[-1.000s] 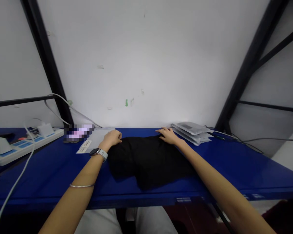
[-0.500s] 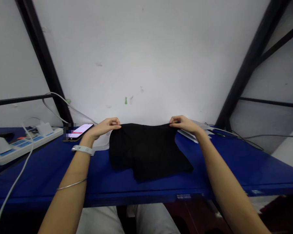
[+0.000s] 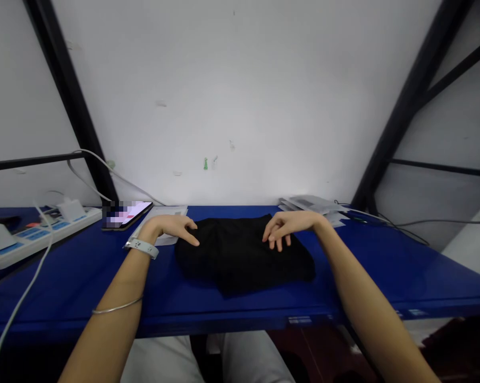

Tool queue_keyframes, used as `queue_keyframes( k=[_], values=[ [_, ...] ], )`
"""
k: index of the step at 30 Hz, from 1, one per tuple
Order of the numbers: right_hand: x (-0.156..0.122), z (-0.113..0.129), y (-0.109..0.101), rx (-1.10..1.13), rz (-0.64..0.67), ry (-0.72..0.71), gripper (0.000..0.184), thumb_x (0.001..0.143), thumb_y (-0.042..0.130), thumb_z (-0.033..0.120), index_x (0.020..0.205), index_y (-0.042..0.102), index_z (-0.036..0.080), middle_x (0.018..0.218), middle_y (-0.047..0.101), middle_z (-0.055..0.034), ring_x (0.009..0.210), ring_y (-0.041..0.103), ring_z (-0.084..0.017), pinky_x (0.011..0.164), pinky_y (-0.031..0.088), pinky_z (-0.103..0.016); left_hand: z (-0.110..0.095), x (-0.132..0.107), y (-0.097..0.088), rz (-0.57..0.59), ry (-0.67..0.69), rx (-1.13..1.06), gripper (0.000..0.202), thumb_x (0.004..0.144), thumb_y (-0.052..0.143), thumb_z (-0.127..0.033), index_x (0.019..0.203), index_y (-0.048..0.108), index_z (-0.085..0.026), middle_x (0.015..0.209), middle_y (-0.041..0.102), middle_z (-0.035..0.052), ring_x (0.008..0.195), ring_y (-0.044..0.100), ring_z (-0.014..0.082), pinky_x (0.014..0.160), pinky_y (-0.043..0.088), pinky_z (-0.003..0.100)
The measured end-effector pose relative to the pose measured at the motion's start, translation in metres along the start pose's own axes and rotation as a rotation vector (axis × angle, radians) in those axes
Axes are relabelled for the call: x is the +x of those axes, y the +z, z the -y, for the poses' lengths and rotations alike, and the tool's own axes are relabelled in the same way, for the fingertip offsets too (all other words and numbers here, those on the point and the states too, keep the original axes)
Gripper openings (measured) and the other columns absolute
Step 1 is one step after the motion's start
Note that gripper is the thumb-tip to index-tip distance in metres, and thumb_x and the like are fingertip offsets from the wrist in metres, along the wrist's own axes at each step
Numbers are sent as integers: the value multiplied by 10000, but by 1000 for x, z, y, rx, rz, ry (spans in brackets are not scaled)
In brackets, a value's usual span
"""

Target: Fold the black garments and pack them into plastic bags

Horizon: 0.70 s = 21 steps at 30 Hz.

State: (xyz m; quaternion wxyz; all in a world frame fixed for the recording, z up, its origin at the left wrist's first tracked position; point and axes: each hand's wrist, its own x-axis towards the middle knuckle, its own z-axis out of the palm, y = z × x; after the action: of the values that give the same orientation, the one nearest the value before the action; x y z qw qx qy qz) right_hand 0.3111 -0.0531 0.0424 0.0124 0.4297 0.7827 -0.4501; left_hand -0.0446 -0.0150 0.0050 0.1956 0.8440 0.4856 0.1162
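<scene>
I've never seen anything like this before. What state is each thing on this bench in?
Black garment: folded, lying flat on the blue table.
Left hand: open, fingertips at the garment's edge, holding nothing.
Right hand: fingers loosely curled over the garment, not gripping.
Phone: lying flat, screen lit.
Power strip: white chargers plugged in.
Stack of packets: piled at the table's back edge.
</scene>
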Motion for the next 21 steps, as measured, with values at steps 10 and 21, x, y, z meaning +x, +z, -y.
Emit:
queue_keyframes(
  k=[10,21],
  values=[
    [51,-19,6,-401,-357,-120,275,787,666,343,1023,713,209,1028,713,-73,929,663,-236,814,520,-339,13,26,2,-412,-300,11,131,659,580,-306,708,590,-185,752,650,60,763,600,235,613,387,292],
    [94,24,58,366,-750,-409,686,845,545,532,1423,301,256,1301,542,-97,1130,560,-220,922,490,-364,-56,20,16,-21,153,-1186,515,879,505,-521,1299,424,-234,1142,647,141,1065,605,235,884,462,385]
  ],
)
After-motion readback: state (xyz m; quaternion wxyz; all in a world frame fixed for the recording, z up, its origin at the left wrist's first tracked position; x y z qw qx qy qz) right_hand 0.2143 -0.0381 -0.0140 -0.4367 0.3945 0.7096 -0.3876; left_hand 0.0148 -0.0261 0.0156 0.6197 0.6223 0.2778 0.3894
